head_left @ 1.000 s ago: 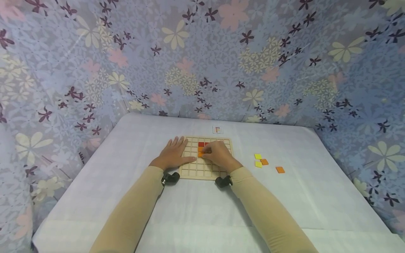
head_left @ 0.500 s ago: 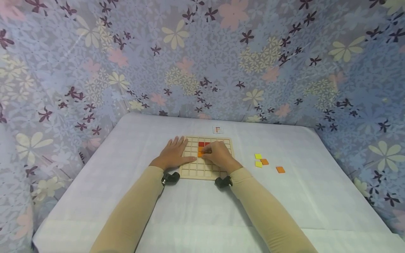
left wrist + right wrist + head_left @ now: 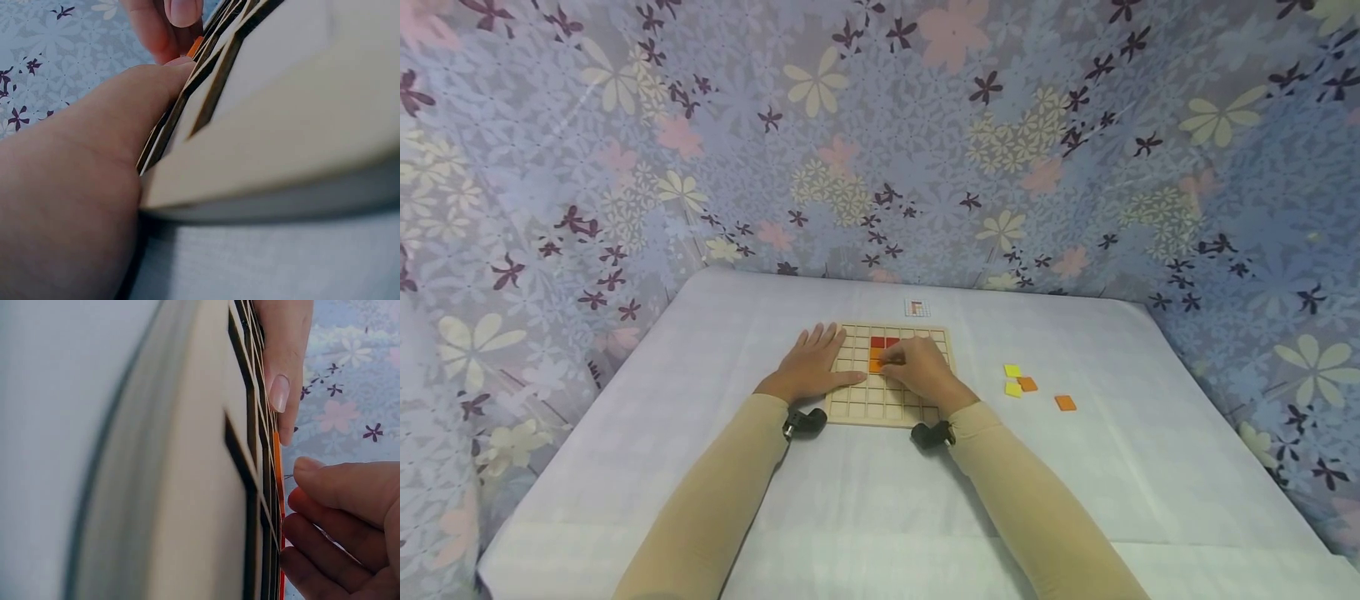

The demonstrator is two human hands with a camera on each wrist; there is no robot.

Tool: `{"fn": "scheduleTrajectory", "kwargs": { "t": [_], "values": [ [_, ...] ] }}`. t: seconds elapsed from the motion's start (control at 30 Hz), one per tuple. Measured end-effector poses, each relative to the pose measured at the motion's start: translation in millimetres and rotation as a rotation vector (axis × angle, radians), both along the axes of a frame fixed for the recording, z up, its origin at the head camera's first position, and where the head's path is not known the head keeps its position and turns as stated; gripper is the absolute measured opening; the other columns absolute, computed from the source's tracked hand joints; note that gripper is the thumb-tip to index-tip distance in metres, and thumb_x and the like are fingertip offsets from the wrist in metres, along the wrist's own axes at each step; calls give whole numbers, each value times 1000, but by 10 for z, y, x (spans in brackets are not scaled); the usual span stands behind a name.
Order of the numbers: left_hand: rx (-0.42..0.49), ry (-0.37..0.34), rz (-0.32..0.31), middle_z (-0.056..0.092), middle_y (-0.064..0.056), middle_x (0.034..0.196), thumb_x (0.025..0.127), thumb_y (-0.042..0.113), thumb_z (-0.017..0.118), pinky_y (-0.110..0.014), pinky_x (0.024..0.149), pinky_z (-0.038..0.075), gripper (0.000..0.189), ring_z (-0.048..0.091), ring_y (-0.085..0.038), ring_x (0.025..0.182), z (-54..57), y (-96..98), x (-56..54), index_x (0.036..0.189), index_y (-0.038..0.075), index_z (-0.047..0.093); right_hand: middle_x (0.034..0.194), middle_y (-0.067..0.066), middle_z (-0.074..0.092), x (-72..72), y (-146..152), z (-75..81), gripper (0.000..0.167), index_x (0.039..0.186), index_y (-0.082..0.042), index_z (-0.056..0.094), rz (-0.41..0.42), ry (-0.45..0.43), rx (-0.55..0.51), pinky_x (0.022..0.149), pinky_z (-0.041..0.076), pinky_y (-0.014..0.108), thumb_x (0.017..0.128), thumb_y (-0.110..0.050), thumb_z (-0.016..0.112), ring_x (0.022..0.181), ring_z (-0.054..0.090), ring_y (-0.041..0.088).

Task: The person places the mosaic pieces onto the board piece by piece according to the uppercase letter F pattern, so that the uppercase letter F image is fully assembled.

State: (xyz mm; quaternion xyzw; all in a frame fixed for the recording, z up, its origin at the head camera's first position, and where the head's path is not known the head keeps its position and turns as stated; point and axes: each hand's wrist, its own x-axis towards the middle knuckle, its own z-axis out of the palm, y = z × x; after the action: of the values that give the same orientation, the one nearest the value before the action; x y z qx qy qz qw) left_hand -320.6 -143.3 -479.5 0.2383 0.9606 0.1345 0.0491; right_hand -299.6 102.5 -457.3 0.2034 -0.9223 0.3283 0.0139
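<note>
A square wooden grid board (image 3: 876,411) lies on the table. Its cells hold orange tiles (image 3: 876,354) below red tiles (image 3: 877,342). My left hand (image 3: 811,365) rests flat with spread fingers over the board's left edge, its thumb reaching onto the cells. My right hand (image 3: 922,371) bends over the middle of the board, fingers curled, fingertips right at the lower orange tile and covering part of it. In the right wrist view, a thin dark pointed thing (image 3: 288,477) pokes out of its thumb-and-index pinch toward the orange edge; I cannot tell its kind.
Two yellow tiles (image 3: 1012,371) lie right of the board beside an orange tile (image 3: 1027,384). Farther right sits another orange tile (image 3: 1065,403). A small printed pattern card (image 3: 917,307) lies beyond the board. A flowered cloth (image 3: 880,150) hangs behind the white table (image 3: 760,300).
The right hand has shifted very slightly at the orange tiles, and its wrist a touch to the right. The left hand stays in place.
</note>
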Motion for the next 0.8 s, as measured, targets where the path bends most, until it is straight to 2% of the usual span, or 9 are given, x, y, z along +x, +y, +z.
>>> {"fn": "scheduleTrajectory", "kwargs": {
  "t": [0.23,0.33,0.6,0.8],
  "values": [
    [6,-2,-4,9,-19,173,96,80,48,-51,126,-2,110,2,-38,159,6,14,5,169,4,16,116,6,76,66,272,6,23,118,-4,80,-7,-8,-79,95,58,43,98,-15,79,109,71,26],
    [4,-4,-4,9,-18,173,96,79,48,-51,126,-2,110,2,-38,159,10,17,9,169,4,16,119,9,75,72,456,20,23,119,-3,79,-35,6,-78,95,57,46,99,-16,78,112,70,31],
    [11,-16,3,8,-18,174,95,80,47,-51,126,-2,111,1,-38,159,8,5,11,169,5,15,125,14,73,112,1061,133,26,121,-5,79,-186,-19,-85,105,48,55,100,-19,75,122,64,38],
    [12,-21,4,7,-18,174,95,81,48,-50,126,-3,112,0,-37,159,4,5,14,169,5,14,126,16,72,227,1616,198,29,124,-4,77,-282,-48,-97,100,52,56,102,-23,74,120,65,39]
  ]
}}
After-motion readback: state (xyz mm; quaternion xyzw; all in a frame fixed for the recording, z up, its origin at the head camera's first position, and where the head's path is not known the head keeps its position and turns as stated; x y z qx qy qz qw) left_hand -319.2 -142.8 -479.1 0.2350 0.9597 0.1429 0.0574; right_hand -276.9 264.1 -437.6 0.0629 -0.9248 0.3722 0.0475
